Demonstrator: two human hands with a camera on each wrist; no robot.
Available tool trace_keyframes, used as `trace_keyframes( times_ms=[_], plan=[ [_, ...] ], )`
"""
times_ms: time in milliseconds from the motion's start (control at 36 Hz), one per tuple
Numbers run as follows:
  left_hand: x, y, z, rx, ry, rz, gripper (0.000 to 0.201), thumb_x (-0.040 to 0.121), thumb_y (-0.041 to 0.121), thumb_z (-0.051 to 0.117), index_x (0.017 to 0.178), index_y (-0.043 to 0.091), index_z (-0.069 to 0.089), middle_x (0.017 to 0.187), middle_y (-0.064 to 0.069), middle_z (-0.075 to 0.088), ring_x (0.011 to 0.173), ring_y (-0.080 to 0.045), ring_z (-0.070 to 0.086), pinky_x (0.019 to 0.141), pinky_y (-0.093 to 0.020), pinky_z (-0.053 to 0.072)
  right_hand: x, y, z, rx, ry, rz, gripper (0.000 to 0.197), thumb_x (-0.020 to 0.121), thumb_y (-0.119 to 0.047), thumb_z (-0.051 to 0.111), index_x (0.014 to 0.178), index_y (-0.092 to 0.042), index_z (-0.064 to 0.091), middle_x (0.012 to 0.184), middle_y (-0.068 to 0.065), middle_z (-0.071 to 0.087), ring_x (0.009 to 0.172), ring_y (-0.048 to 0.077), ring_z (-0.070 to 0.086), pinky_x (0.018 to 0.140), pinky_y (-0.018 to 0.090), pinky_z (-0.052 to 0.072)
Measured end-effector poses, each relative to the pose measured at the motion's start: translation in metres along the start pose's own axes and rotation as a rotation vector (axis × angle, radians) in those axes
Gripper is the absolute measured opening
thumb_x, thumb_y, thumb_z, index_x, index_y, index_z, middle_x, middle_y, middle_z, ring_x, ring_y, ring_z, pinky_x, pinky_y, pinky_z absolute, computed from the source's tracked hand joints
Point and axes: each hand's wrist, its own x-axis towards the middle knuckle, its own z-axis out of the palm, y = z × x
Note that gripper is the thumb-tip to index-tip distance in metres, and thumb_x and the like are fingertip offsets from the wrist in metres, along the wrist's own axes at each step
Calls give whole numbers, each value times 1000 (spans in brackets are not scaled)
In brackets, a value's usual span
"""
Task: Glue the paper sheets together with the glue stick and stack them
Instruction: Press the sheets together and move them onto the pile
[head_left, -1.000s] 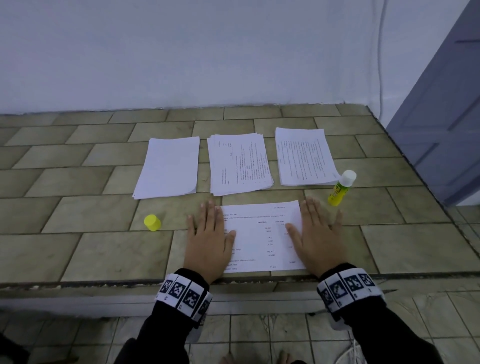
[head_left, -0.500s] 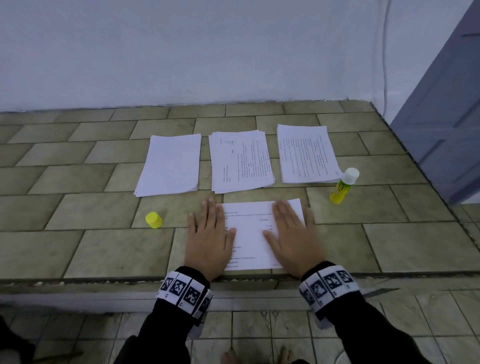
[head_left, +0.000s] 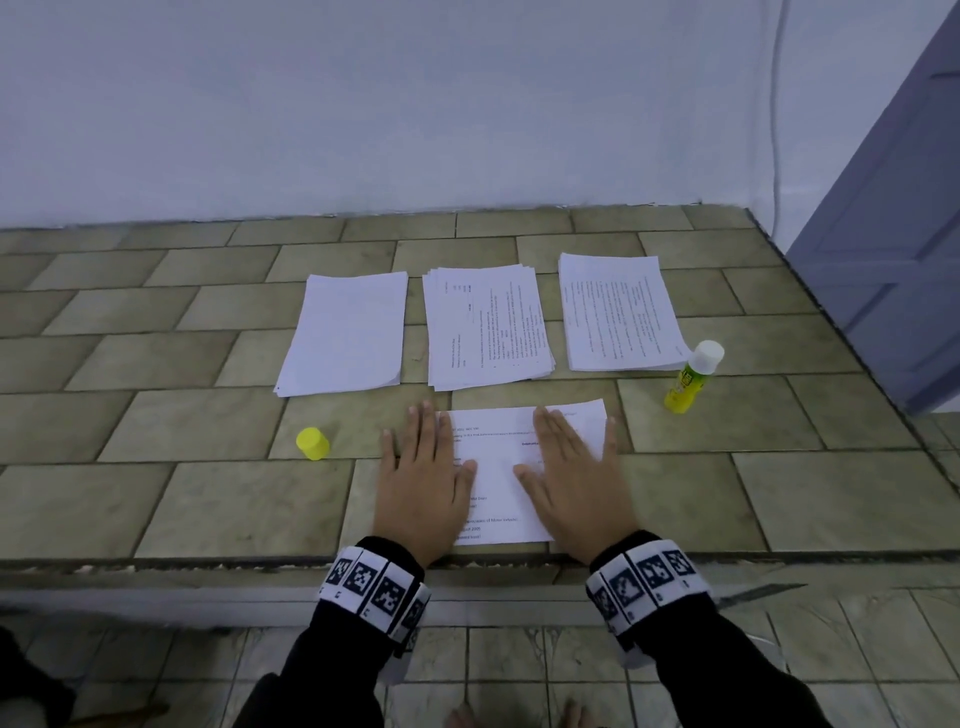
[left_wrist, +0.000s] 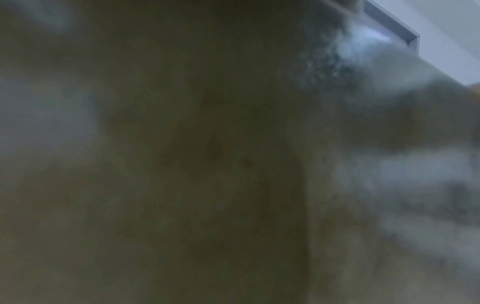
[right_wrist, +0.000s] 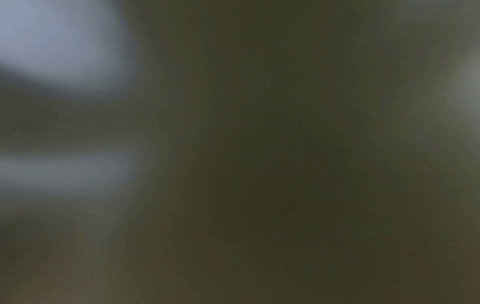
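Note:
A printed paper sheet (head_left: 498, 467) lies at the front edge of the tiled counter (head_left: 208, 499). My left hand (head_left: 423, 478) presses flat on the sheet's left edge, fingers straight. My right hand (head_left: 569, 478) lies flat on the sheet's right half, fingers straight. The yellow glue stick (head_left: 693, 376), with its white end up, stands upright to the right, apart from both hands. Its yellow cap (head_left: 312, 443) sits left of my left hand. Both wrist views are dark and blurred.
Three paper piles lie in a row behind the sheet: a blank pile (head_left: 345, 332) on the left, a printed pile (head_left: 485, 325) in the middle, a printed pile (head_left: 621, 312) on the right. A white wall rises behind; a grey door (head_left: 893, 208) stands at right.
My right hand has slid left across the sheet, from its right edge toward the middle. My left hand has stayed in place.

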Motion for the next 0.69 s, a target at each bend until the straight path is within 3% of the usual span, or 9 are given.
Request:
trace_keyframes(
  times_ms=[56,167,306,500,556,611,694],
  plan=[
    [0,1,-1,-3,-16,-3,81,91,51,-2,155,3,13,164,-16,3,152,-29,1,120,-50,-5,-2,12,-2,-14,17,16,75,95,-55,8,150,-8,29,153,3,37,143,12,31,113,57,0],
    [-1,1,-3,-3,-29,-8,83,90,52,-5,155,3,10,164,-14,0,152,-28,-3,120,-49,-6,-2,29,-8,-10,27,39,79,91,-57,1,153,-12,20,157,1,28,146,12,22,117,54,-6],
    [0,0,-1,-24,7,-7,79,95,49,5,153,0,23,162,-18,11,152,-31,8,121,-53,5,-4,39,-16,-7,7,114,83,85,-56,-6,154,-14,15,160,-3,20,148,10,16,118,52,-7],
    [0,0,-1,-17,-18,-5,80,94,51,1,155,3,17,163,-16,6,152,-30,3,121,-52,0,-5,39,-23,18,-56,178,91,80,-60,-14,154,-11,4,163,-1,8,149,10,1,115,54,-15],
    [0,-1,-2,-13,-36,-4,81,92,52,-3,155,4,14,164,-15,3,152,-29,-1,121,-52,-3,-8,37,-29,53,-29,181,86,85,-60,-8,154,-10,5,162,-1,9,149,11,0,114,52,-14],
    [0,0,-3,-14,-36,2,81,93,53,-3,155,4,16,163,-16,6,152,-31,2,121,-53,0,-11,35,-39,139,-6,156,69,98,-53,12,153,-10,12,161,0,14,149,12,5,118,49,-5],
    [-1,-1,-3,-7,-65,3,90,90,59,-16,156,4,11,164,-17,2,152,-31,-2,121,-53,-2,-10,33,-57,288,-2,69,51,102,-34,39,147,-11,32,151,5,37,141,19,30,115,37,26]
  ],
)
